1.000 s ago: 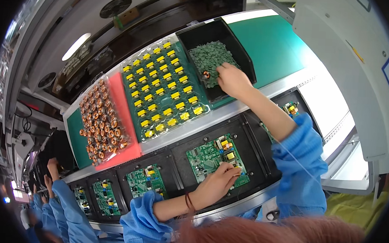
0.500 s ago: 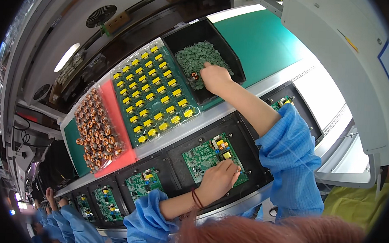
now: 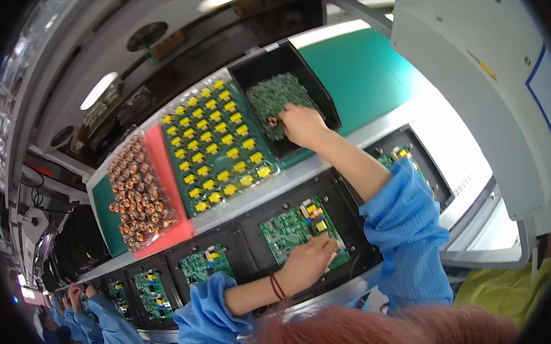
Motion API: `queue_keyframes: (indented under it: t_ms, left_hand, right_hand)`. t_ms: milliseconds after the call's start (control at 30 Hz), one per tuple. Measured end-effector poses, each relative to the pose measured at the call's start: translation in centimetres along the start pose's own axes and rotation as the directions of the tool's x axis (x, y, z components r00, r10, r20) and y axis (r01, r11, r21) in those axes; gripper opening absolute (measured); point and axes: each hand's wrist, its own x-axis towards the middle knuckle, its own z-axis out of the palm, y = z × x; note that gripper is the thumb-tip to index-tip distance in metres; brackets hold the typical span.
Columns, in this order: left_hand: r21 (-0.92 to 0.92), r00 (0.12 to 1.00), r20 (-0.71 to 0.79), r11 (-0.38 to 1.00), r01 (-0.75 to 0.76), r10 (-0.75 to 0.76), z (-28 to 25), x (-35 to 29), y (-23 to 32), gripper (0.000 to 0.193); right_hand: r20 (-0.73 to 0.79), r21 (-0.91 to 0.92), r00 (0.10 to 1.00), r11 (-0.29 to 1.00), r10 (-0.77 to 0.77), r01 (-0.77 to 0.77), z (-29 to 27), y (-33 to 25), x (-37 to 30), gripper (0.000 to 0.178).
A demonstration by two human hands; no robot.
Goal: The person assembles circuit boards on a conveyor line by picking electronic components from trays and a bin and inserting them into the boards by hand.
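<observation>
My left hand (image 3: 311,260), with a dark red band on its wrist, is over the lower right part of a green circuit board (image 3: 280,231). Its fingers are pinched close to the board, and whatever they hold is hidden. Up in a black bin (image 3: 325,93), my right hand (image 3: 303,127) has its fingertips closed among a heap of small green disc-shaped parts (image 3: 283,88). What it grips, if anything, cannot be made out. An orange copper coil (image 3: 272,121) sits on the heap just left of those fingertips.
Left of the bin are rows of yellow transformers (image 3: 212,148) on clear plastic, then copper coils (image 3: 138,193) in a plastic tray over a pink sheet (image 3: 173,204). More boards (image 3: 152,292) lie in black carriers along the line. Other people's hands (image 3: 77,292) work at far left.
The view has tilted a little, so the scene sits slightly lower. My right hand has shifted slightly within the heap; my left hand stays by the board.
</observation>
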Motion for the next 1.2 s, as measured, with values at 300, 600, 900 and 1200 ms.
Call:
queue_keyframes:
  t_ms: [300,600,900,1200]
  left_hand:
    - [-0.005,0.982,0.031,0.982,-0.188,0.188,1.7,1.1,-0.7,0.014]
    - [-0.042,0.984,0.098,0.988,-0.148,0.151,1.2,2.3,-1.1,0.011]
    - [-0.044,0.999,0.037,0.999,-0.001,0.002,-9.9,-4.0,-5.0,0.029]
    - [0.170,0.901,-0.314,0.916,0.363,-0.298,-14.9,-14.9,-9.0,0.020]
  right_hand:
    - [-0.522,0.165,0.819,0.914,-0.238,0.371,-3.3,-4.3,-1.5,0.010]
    - [0.025,0.018,0.994,0.994,-0.110,0.109,-1.0,-9.8,-2.0,0.008]
    - [0.207,-0.100,0.945,0.967,0.252,-0.236,2.0,-12.0,-0.5,0.013]
    - [0.020,-0.046,0.955,0.954,0.296,-0.295,0.1,-10.9,-2.0,0.019]
